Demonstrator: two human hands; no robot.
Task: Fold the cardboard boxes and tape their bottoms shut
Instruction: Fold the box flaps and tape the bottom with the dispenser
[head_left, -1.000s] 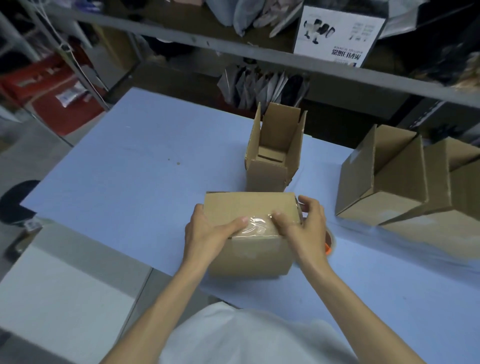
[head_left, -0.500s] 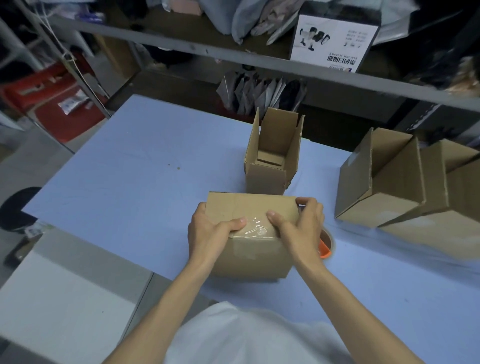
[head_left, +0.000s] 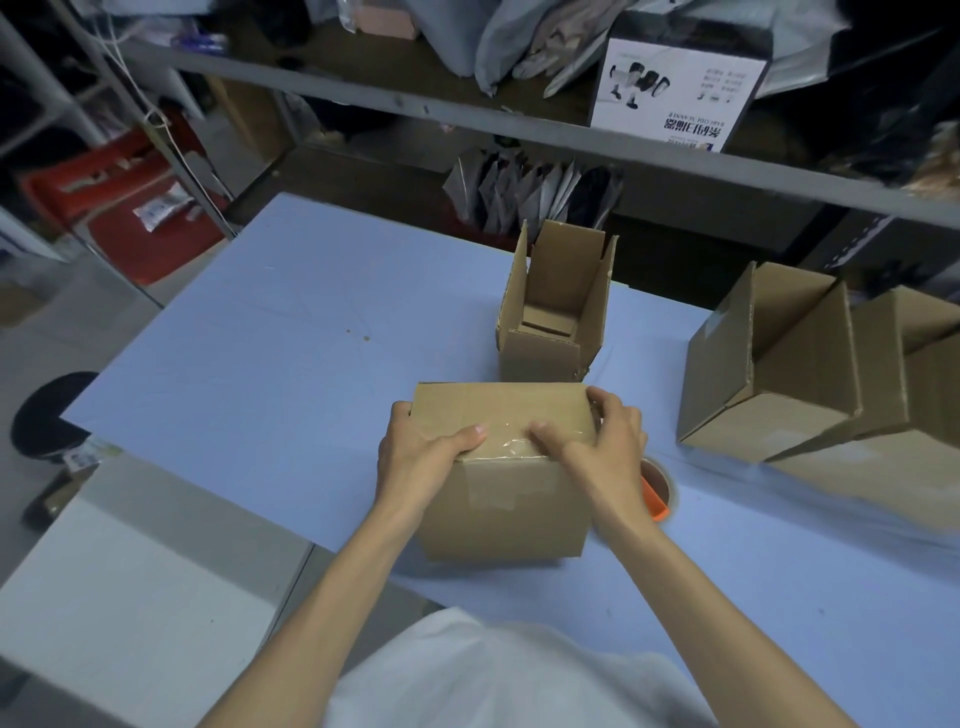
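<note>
A brown cardboard box (head_left: 511, 501) stands on the blue table (head_left: 249, 374), its taped bottom facing up. Clear tape (head_left: 506, 441) runs over the near top edge and down the front face. My left hand (head_left: 421, 457) grips the box's left side, thumb pressed on the tape. My right hand (head_left: 597, 441) holds the right side, thumb on the tape too. An orange-cored tape roll (head_left: 657, 491) lies on the table just right of the box, partly hidden by my right wrist.
An open-topped box (head_left: 558, 317) stands right behind the held one. Several folded boxes (head_left: 800, 374) are packed together at the right. A metal shelf rail (head_left: 519, 124) with goods runs along the table's far side. A white surface (head_left: 130, 597) lies at lower left.
Both thumbs have stayed on the tape, sliding slightly along the top edge. The box has hardly moved.
</note>
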